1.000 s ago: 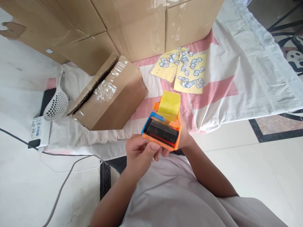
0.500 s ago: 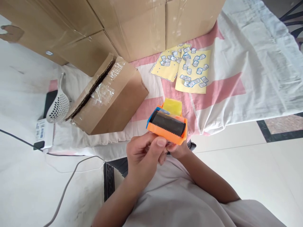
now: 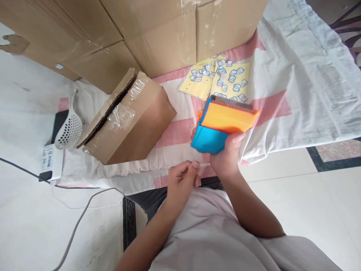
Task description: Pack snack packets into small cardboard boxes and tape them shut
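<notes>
The right hand has its fingers wrapped round the blue body of the tape dispenser, lifted over the pink-striped cloth just in front of the yellow sticker sheets. A firm grip low on the blue part looks wise — the serrated edge runs along the top, away from the thumb. The left hand hangs just below, fingers loosely curled, holding nothing I can make out. The dispenser is plastic — orange plate over blue, tilted toward the taped carton.
</notes>
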`<state>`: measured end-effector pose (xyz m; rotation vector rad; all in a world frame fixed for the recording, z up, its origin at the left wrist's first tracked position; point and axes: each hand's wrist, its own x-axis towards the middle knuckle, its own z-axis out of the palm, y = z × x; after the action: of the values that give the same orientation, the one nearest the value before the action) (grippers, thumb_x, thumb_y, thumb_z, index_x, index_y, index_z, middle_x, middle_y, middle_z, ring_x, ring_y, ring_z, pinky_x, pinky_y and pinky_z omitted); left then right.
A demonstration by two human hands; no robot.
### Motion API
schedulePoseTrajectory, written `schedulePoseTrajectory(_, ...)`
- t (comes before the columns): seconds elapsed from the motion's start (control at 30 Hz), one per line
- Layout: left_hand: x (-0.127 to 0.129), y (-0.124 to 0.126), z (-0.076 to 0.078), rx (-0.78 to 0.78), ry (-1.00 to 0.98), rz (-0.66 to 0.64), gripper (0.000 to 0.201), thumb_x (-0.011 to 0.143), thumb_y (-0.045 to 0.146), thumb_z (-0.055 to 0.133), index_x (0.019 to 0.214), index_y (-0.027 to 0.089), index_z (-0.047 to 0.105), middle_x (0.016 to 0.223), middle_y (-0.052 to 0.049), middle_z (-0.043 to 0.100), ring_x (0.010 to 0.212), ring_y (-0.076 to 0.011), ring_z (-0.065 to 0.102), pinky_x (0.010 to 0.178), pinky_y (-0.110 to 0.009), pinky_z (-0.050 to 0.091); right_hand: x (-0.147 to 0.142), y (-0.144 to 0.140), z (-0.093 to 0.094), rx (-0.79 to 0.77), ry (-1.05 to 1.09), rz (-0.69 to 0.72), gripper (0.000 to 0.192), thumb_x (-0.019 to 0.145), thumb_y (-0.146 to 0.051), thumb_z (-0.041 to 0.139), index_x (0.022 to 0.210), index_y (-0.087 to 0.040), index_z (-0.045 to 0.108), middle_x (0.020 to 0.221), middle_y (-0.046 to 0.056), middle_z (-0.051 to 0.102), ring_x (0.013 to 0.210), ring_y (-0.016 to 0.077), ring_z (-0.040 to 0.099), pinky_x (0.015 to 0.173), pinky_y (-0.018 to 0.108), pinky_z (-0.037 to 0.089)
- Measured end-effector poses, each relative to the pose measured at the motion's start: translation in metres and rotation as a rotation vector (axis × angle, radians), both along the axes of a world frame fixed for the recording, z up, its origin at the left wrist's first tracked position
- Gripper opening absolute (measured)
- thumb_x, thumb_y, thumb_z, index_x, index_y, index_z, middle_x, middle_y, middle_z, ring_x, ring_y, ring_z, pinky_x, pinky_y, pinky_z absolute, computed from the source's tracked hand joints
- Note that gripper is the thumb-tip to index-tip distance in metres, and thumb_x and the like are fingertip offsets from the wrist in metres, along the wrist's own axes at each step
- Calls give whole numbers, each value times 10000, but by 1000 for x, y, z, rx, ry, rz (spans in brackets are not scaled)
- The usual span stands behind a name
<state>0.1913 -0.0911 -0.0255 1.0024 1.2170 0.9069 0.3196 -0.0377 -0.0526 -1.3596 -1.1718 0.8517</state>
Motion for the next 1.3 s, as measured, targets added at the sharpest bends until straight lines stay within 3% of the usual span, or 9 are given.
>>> schedulePoseTrajectory(0.1,-12,7,9,71,37,58,465,960,493,626,623,174,605,463,39,515,423,-68,477,464,-191,411,13,15,13,99,21,-43,996,829,-935,68,1394,-289,573,1269,134,685,1343,353,578,1037,499,560)
schedulePoseTrajectory(0.27,-28,13,21,82,26,45,473,955,521,619,639,170,626,448,43,503,357,-54,413,374,-182,308,28,34,40,225,2,-5,921,777,-957,399,1383,-285,573,1274,124,700,1294,362,623,1061,536,550)
schedulePoseTrajectory(0.43,-45,9,30,188,5,-2,508,974,485,589,580,166,583,434,28,516,367,-57,433,395,-177,323,25,63,89,374,-69,59,839,754,-882,590,1342,-285,586,1289,131,693,1293,343,622,1088,512,528)
schedulePoseTrajectory(0.6,-82,0,34,285,-8,70,504,980,471,570,579,166,586,425,28,511,355,-57,410,400,-181,320,-25,114,160,608,-369,238,831,732,-835,675,1315,-251,580,1327,121,656,1286,350,597,1132,524,458)
schedulePoseTrajectory(0.73,-115,-8,39,288,12,219,507,969,497,576,583,168,581,427,26,501,365,-70,430,410,-188,328,-111,166,197,610,-794,609,830,791,-749,671,1352,-157,516,1264,138,668,1271,403,562,1160,602,345)
schedulePoseTrajectory(0.83,-137,-15,44,259,48,342,505,963,534,564,615,171,605,422,28,495,369,-79,426,427,-197,339,-191,207,191,675,-1095,952,778,843,-646,637,1370,-104,455,1191,149,685,1198,401,588,1150,604,294)
schedulePoseTrajectory(1.0,-167,-35,42,185,127,601,492,953,535,562,624,176,630,415,25,501,391,-93,420,471,-214,367,-296,256,139,836,-1471,1409,611,873,-375,579,1331,10,456,1179,232,672,1137,389,620,1165,562,214)
schedulePoseTrajectory(1.13,-185,-55,31,92,177,745,453,903,520,626,602,182,608,424,26,498,420,-107,433,500,-229,384,-328,279,103,732,-1513,1581,521,867,-272,552,1318,-17,500,1342,250,620,1275,374,546,1215,531,154)
schedulePoseTrajectory(1.3,-193,-69,16,-33,163,872,449,850,564,677,615,186,619,437,32,489,426,-112,419,506,-240,369,-322,302,73,601,-1455,1634,539,892,-200,490,1363,61,500,1519,322,463,1489,386,353,1254,506,128)
